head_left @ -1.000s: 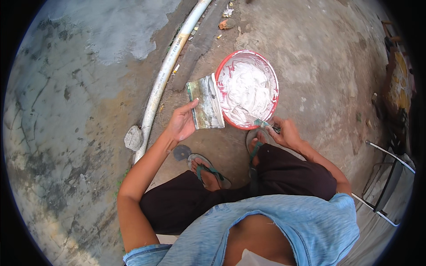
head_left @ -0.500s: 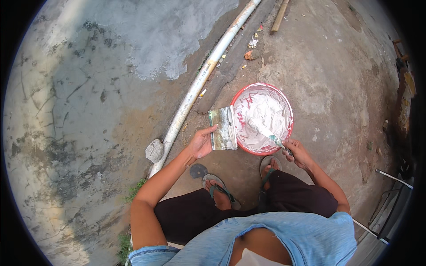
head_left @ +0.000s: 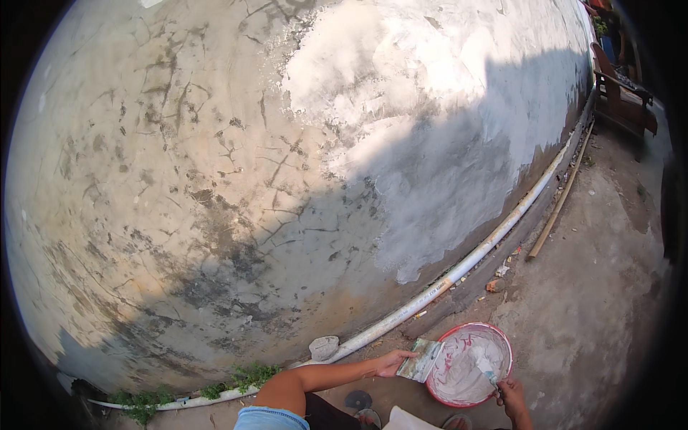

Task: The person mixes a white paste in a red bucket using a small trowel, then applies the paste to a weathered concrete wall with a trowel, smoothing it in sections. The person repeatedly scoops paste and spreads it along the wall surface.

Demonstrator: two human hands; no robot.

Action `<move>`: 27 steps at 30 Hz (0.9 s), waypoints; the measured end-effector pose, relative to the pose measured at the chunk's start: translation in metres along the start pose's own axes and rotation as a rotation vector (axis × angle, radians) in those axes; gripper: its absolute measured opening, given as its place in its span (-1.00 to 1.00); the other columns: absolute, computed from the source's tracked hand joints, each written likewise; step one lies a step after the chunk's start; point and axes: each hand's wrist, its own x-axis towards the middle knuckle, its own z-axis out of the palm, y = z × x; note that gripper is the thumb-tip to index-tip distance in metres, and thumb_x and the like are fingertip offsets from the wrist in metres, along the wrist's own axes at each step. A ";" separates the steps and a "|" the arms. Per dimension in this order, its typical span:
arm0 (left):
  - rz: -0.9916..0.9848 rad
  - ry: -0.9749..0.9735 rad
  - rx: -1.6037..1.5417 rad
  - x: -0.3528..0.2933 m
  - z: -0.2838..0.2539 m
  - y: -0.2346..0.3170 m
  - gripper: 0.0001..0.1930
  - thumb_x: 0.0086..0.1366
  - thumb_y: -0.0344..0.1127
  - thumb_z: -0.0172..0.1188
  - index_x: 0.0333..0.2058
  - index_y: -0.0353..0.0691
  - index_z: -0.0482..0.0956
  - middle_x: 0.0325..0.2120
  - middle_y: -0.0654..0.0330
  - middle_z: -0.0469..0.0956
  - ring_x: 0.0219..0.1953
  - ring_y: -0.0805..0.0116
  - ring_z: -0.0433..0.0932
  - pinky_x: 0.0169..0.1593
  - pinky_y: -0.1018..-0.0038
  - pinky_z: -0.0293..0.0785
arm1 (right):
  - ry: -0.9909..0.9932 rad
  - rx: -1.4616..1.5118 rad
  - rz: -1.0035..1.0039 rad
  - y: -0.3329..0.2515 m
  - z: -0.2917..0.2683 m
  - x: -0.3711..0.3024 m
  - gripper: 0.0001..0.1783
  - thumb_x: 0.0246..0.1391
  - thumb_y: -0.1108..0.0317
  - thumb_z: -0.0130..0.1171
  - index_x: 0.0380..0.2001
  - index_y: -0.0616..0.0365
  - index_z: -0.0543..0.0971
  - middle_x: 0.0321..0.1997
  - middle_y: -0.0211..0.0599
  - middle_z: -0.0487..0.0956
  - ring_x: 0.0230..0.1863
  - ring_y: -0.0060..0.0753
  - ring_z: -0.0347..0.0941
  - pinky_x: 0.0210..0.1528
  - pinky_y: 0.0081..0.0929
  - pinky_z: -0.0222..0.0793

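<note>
My left hand (head_left: 390,364) grips a flat rectangular plate (head_left: 421,359), smeared greenish and white, at the left rim of a red tub (head_left: 509,347). Soft white putty (head_left: 456,374) fills much of the tub and streaks its inner wall. On the tub's right side, my right hand (head_left: 513,395) is closed around the handle of a putty knife (head_left: 486,368). White paste coats the knife's blade, which is over or in the putty; its tip is hard to make out.
A cracked, stained wall (head_left: 236,179) bears a smooth whitish patch (head_left: 444,193). Along its foot runs a white pipe (head_left: 444,282), with a stone (head_left: 324,348) and green weeds (head_left: 254,374) beside it. A wooden strip (head_left: 562,204), a brick piece (head_left: 495,285) and a wooden chair (head_left: 622,93) are farther off.
The view has swung up and left toward the wall, so the tub and hands appear lower right. Both hands keep their tools; the knife stays at the tub's right side.
</note>
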 end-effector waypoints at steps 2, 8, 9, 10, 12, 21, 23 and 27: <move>0.005 -0.038 -0.021 0.004 -0.005 0.012 -0.57 0.45 -0.19 0.01 0.18 -0.30 0.41 0.07 0.08 0.56 0.08 0.25 0.56 0.24 0.27 0.39 | 0.107 -0.307 -0.102 -0.001 -0.002 0.004 -0.82 0.05 0.35 0.26 -0.51 0.21 0.53 -0.65 -0.22 0.54 -0.75 -0.49 0.39 -0.71 -0.52 0.23; -0.004 -0.017 -0.021 -0.020 0.035 0.020 -0.58 0.45 -0.21 0.01 0.15 -0.34 0.43 0.07 0.04 0.55 0.09 0.20 0.55 0.25 0.20 0.37 | 0.318 -0.957 -0.482 -0.065 0.036 -0.023 -0.70 -0.10 0.31 0.38 -0.47 0.38 0.59 -0.59 0.10 0.56 -0.53 0.03 0.56 -0.42 -0.22 0.42; 0.007 -0.021 -0.035 -0.020 0.040 0.021 -0.58 0.45 -0.21 0.01 0.15 -0.35 0.43 0.07 0.03 0.55 0.09 0.19 0.55 0.25 0.19 0.36 | 0.348 -0.940 -0.475 -0.067 0.035 -0.022 -0.72 -0.08 0.31 0.38 -0.47 0.36 0.59 -0.60 0.03 0.58 -0.56 -0.05 0.55 -0.45 -0.25 0.40; 0.015 -0.026 -0.037 -0.017 0.045 0.021 -0.58 0.45 -0.21 0.00 0.15 -0.36 0.43 0.06 0.02 0.55 0.09 0.17 0.55 0.25 0.19 0.37 | 0.381 -0.928 -0.465 -0.066 0.029 -0.021 -0.73 -0.06 0.31 0.38 -0.48 0.35 0.59 -0.61 -0.04 0.59 -0.60 -0.14 0.54 -0.48 -0.28 0.39; 0.015 -0.029 -0.036 -0.010 0.049 0.023 -0.57 0.45 -0.22 -0.01 0.16 -0.37 0.41 0.06 0.00 0.55 0.08 0.15 0.55 0.24 0.17 0.37 | 0.253 -0.503 -0.272 -0.066 0.013 -0.018 -0.76 0.06 0.29 0.33 -0.48 0.25 0.58 -0.67 -0.27 0.55 -0.67 -0.46 0.45 -0.62 -0.46 0.27; 0.044 0.243 0.061 -0.019 0.040 0.012 -0.56 0.43 -0.20 -0.01 0.18 -0.32 0.39 0.06 0.02 0.54 0.08 0.13 0.55 0.24 0.13 0.37 | -0.218 0.390 0.142 -0.051 0.005 -0.021 -0.82 0.26 0.24 0.14 -0.34 0.12 0.51 -0.65 -0.49 0.43 -0.79 -0.79 0.16 -0.76 -0.79 0.00; 0.054 0.263 0.066 -0.016 0.035 0.012 -0.55 0.43 -0.19 -0.01 0.18 -0.33 0.38 0.06 0.02 0.54 0.08 0.12 0.55 0.24 0.13 0.37 | -0.350 0.493 0.138 -0.052 0.007 -0.019 -0.81 0.28 0.23 0.12 -0.34 0.12 0.50 -0.66 -0.50 0.41 -0.80 -0.79 0.16 -0.77 -0.78 0.02; 0.011 0.257 0.034 -0.012 0.040 0.012 -0.54 0.43 -0.19 -0.03 0.18 -0.35 0.38 0.07 0.00 0.53 0.10 0.12 0.54 0.24 0.13 0.37 | -0.422 0.552 0.147 -0.051 0.007 -0.014 -0.81 0.31 0.24 0.07 -0.32 0.12 0.48 -0.66 -0.51 0.39 -0.81 -0.79 0.14 -0.77 -0.76 0.02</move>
